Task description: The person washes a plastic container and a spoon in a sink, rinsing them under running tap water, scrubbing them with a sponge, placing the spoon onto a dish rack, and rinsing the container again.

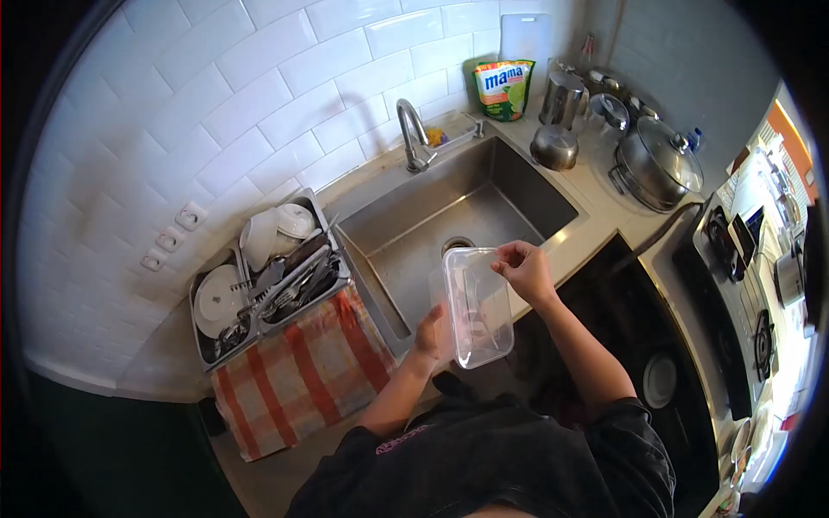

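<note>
A clear plastic food container (480, 315) is held up in front of my body, over the sink's near edge. My right hand (525, 271) pinches its upper right corner between thumb and fingers. On the other side, my left hand (430, 331) grips the container's left side; some of its fingers are behind the see-through plastic. Beyond the container lies the stainless steel sink (397, 237), its drain partly covered by the container. A curved metal faucet (412, 134) rises at the sink's back edge.
On the left, a dish rack (250, 341) holds plates, bowls and cutlery beside a red-checked cloth (302, 371). A green detergent pouch (503, 90), a small metal pot (554, 147) and a large lidded pot (658, 164) stand at the back right. Right of them is a gas stove (734, 302).
</note>
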A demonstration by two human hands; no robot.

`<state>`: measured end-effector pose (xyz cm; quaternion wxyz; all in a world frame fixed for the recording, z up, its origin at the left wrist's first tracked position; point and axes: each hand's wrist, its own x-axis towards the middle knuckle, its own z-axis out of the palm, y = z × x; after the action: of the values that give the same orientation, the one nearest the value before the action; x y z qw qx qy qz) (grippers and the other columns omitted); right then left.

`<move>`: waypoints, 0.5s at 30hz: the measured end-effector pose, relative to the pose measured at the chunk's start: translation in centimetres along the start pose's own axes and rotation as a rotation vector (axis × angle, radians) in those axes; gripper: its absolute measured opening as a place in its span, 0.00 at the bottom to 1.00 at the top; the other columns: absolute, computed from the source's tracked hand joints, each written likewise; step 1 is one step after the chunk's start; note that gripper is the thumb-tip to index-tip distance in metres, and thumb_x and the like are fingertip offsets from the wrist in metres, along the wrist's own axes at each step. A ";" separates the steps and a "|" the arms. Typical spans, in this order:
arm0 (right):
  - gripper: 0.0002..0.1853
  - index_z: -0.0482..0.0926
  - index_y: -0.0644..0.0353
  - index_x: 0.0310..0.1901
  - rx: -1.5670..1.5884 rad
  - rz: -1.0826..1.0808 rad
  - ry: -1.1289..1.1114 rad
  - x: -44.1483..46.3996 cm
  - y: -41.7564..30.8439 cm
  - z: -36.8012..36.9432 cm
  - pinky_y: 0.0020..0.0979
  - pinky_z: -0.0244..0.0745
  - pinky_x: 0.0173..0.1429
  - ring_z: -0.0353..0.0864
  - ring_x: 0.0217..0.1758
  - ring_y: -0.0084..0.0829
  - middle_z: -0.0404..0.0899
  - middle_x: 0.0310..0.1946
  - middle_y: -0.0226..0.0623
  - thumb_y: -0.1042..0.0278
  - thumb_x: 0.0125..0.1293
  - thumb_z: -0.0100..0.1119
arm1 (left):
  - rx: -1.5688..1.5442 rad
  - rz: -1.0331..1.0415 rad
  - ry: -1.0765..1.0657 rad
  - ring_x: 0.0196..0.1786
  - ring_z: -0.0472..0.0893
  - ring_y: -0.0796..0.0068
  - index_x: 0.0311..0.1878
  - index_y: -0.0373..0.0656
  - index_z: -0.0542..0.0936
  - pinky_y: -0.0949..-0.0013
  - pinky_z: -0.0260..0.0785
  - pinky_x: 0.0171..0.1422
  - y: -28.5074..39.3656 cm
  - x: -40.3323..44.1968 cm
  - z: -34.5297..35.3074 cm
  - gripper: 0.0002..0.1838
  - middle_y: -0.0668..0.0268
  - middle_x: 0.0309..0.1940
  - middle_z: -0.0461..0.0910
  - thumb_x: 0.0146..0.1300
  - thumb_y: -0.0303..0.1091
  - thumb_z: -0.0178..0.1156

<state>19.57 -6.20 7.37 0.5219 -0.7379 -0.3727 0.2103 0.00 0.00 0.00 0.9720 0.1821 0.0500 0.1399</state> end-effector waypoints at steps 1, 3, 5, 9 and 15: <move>0.11 0.80 0.64 0.34 -0.054 -0.006 0.028 -0.4 -0.4 -0.3 0.23 0.72 0.34 0.77 0.26 0.22 0.80 0.24 0.34 0.73 0.46 0.69 | -0.026 0.000 0.005 0.55 0.70 0.51 0.64 0.43 0.59 0.43 0.61 0.58 -0.6 0.3 -0.3 0.41 0.48 0.56 0.66 0.51 0.55 0.59; 0.11 0.80 0.65 0.32 -0.081 -0.024 0.092 3.1 -0.8 2.8 0.23 0.72 0.34 0.77 0.26 0.22 0.80 0.24 0.35 0.73 0.46 0.69 | -0.044 -0.010 0.026 0.54 0.71 0.51 0.63 0.42 0.59 0.43 0.63 0.57 3.5 2.0 -2.1 0.41 0.48 0.55 0.67 0.51 0.55 0.59; 0.11 0.80 0.67 0.31 -0.084 -0.039 0.150 4.1 -0.2 3.4 0.24 0.71 0.34 0.77 0.26 0.22 0.79 0.23 0.36 0.73 0.46 0.69 | -0.083 -0.020 0.044 0.54 0.71 0.51 0.63 0.41 0.60 0.44 0.64 0.56 4.3 2.9 -1.8 0.41 0.48 0.54 0.67 0.51 0.55 0.59; 0.12 0.79 0.66 0.31 -0.041 0.023 -0.102 7.3 0.6 3.9 0.23 0.71 0.33 0.77 0.26 0.21 0.79 0.22 0.33 0.71 0.47 0.69 | -0.049 0.024 0.065 0.54 0.71 0.50 0.62 0.38 0.60 0.46 0.64 0.57 6.5 3.4 -2.4 0.40 0.48 0.53 0.69 0.52 0.54 0.59; 0.14 0.78 0.66 0.31 0.205 0.079 -0.532 12.1 -2.2 4.7 0.22 0.71 0.32 0.76 0.27 0.18 0.78 0.24 0.31 0.67 0.46 0.71 | -0.093 0.193 0.164 0.54 0.72 0.51 0.62 0.35 0.59 0.50 0.65 0.58 7.8 2.8 -4.0 0.40 0.49 0.52 0.69 0.54 0.52 0.58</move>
<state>23.24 6.41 8.62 0.4693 -0.6140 -0.4443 0.4532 0.14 9.16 -0.95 0.9540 0.1289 0.1052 0.2492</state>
